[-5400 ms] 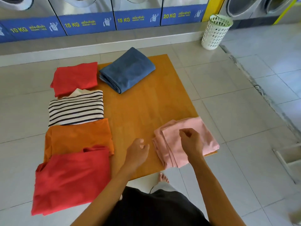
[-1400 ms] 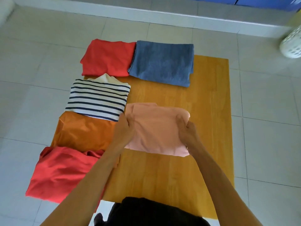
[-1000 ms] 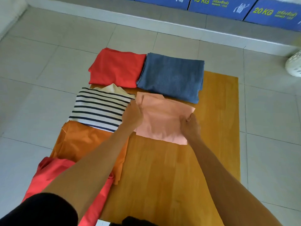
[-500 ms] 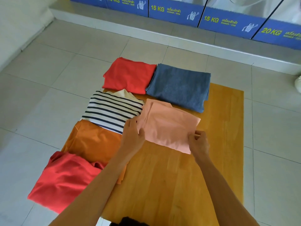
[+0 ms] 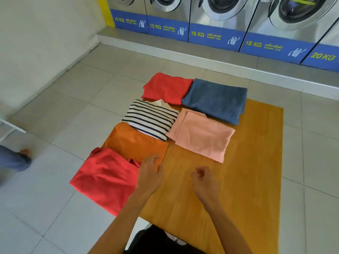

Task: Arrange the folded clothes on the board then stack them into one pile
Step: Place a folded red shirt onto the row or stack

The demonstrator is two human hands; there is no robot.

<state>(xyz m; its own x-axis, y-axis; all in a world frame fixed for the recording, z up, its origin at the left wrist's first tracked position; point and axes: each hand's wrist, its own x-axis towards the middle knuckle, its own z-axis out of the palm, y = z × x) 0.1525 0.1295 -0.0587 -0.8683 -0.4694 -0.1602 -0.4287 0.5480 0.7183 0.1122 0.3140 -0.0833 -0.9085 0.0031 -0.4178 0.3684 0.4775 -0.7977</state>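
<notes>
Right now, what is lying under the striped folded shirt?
The striped shirt lies over the far edge of the orange garment; a strip of wooden board shows behind it. What lies directly beneath its middle is covered.

Board [image 5: 253,162]: orange-brown wood grain
Far-left cloth [image 5: 166,88]: red
Towel [image 5: 215,99]: blue-grey
Shirt [image 5: 150,119]: white, black stripes
Centre cloth [image 5: 200,134]: pale pink
Near-left cloth [image 5: 135,142]: orange
Nearest cloth [image 5: 104,177]: red
Machine panels [image 5: 216,34]: blue

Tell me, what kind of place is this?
Most likely a laundromat. A row of big front-loading washing machines lines the wall, blue labels give loads like 10 KG and 15 KG, and folded clothes lie on a wooden board on the tiled floor.
</notes>
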